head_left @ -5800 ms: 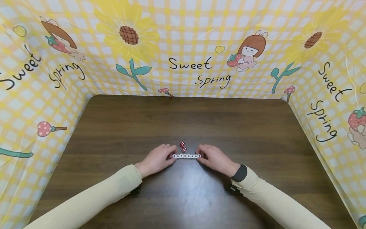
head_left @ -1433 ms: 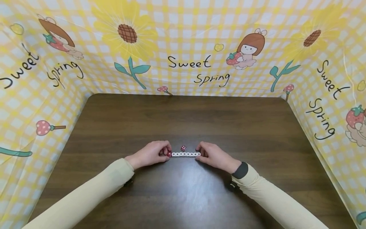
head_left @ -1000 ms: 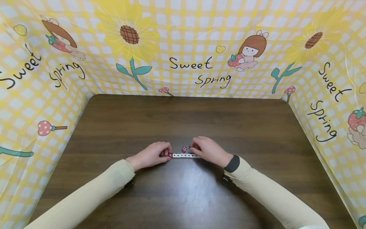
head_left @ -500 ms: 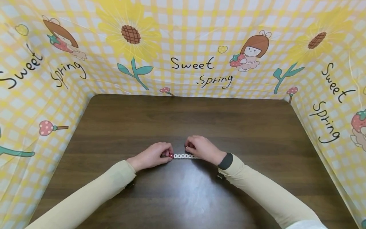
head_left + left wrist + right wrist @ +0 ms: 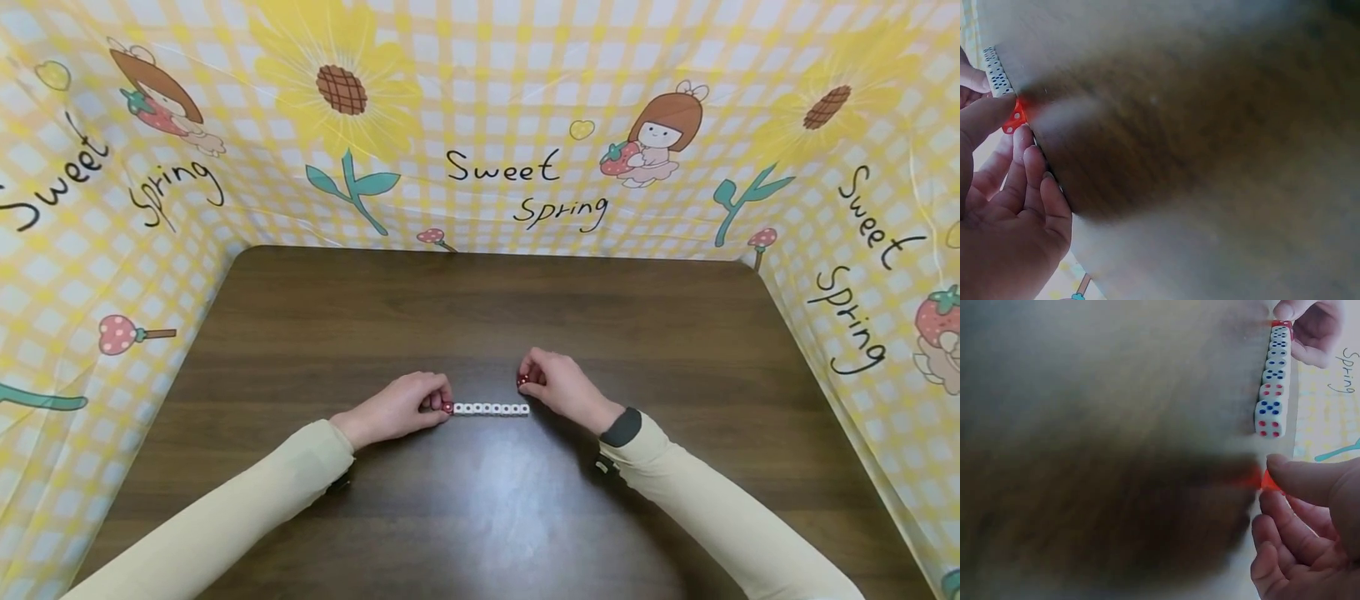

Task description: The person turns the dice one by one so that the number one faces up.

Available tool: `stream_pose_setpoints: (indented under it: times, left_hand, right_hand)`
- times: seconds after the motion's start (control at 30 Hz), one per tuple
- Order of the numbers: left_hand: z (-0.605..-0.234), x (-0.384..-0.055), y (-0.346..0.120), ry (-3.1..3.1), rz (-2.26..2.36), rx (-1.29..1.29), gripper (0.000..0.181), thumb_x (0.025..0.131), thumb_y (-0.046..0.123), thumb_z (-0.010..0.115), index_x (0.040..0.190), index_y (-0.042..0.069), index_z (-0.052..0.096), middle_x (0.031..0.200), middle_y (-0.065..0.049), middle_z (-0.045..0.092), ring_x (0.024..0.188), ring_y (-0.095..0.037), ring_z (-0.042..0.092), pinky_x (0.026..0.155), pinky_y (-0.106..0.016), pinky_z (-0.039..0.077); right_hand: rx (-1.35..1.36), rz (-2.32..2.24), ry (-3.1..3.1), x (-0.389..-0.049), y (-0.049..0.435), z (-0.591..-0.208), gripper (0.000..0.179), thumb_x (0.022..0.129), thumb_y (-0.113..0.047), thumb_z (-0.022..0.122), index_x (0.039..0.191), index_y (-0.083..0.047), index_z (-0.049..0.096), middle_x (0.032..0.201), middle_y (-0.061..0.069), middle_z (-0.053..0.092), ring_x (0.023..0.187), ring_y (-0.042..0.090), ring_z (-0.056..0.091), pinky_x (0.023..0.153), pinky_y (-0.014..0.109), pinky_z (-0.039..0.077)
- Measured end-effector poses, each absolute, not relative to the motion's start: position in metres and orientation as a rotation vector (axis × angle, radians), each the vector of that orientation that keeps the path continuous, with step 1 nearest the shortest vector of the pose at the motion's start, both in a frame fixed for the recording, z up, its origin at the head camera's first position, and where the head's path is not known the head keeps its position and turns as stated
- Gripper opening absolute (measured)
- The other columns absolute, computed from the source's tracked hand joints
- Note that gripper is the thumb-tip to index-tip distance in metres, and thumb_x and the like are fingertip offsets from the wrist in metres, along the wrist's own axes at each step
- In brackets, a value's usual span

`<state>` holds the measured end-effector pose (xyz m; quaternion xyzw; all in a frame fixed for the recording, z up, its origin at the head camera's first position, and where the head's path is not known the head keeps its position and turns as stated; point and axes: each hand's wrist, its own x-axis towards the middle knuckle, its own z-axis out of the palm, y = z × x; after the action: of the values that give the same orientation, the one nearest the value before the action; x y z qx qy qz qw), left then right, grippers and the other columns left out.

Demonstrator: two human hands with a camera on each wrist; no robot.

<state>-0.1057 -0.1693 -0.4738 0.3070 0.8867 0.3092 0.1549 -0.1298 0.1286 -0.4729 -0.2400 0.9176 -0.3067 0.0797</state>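
A straight row of several white dice [image 5: 491, 409] lies on the brown table, its pips showing red and blue in the right wrist view. At its left end my left hand [image 5: 401, 407] pinches a red die [image 5: 1015, 117] between thumb and fingers; that die sits against the row's end. My right hand [image 5: 566, 387] pinches a second red die [image 5: 522, 380], partly covered by the fingertips. That hand is just behind and above the row's right end, apart from the white dice.
The brown wooden table [image 5: 480, 317] spreads around the hands. A yellow checked cloth [image 5: 495, 100] with flower and strawberry prints stands as walls at the back and both sides.
The left hand brought one red die to the row's left end and stays there. My right hand left the row's right end, picked up the other red die behind it, and moved back right.
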Motion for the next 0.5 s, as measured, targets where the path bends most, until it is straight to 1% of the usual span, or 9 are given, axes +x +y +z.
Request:
stream_pose_setpoints:
  times: [0.23, 0.37, 0.5]
  left_hand:
    - [-0.477, -0.105, -0.169, 2.553, 0.883, 0.905, 0.015, 0.093, 0.012, 0.078, 0.098, 0.015, 0.064, 0.084, 0.006, 0.056, 0.079, -0.01, 0.051, 0.073, -0.027, 0.045]
    - [-0.477, -0.105, -0.169, 2.565, 0.885, 0.929, 0.015, 0.093, 0.011, 0.078, 0.097, 0.014, 0.064, 0.083, 0.007, 0.056, 0.078, -0.01, 0.051, 0.073, -0.027, 0.045]
    - [-0.476, -0.105, -0.169, 2.566, 0.889, 0.931, 0.015, 0.093, 0.011, 0.078, 0.097, 0.014, 0.064, 0.083, 0.007, 0.056, 0.078, -0.01, 0.05, 0.073, -0.027, 0.045]
  right_hand:
    - [-0.766, -0.921, 2.78, -0.123, 0.14, -0.474, 0.019, 0.088, -0.005, 0.082, 0.095, -0.007, 0.064, 0.082, 0.001, 0.062, 0.076, 0.014, 0.058, 0.071, 0.031, 0.05]
    - [-0.743, -0.96, 2.771, -0.121, 0.146, -0.474, 0.019, 0.088, -0.004, 0.082, 0.095, -0.006, 0.064, 0.081, 0.0, 0.064, 0.075, 0.012, 0.06, 0.069, 0.029, 0.052]
    - [-0.753, -0.956, 2.797, -0.119, 0.151, -0.474, 0.021, 0.087, -0.006, 0.084, 0.093, -0.007, 0.064, 0.08, 0.0, 0.063, 0.076, 0.015, 0.058, 0.073, 0.032, 0.049]
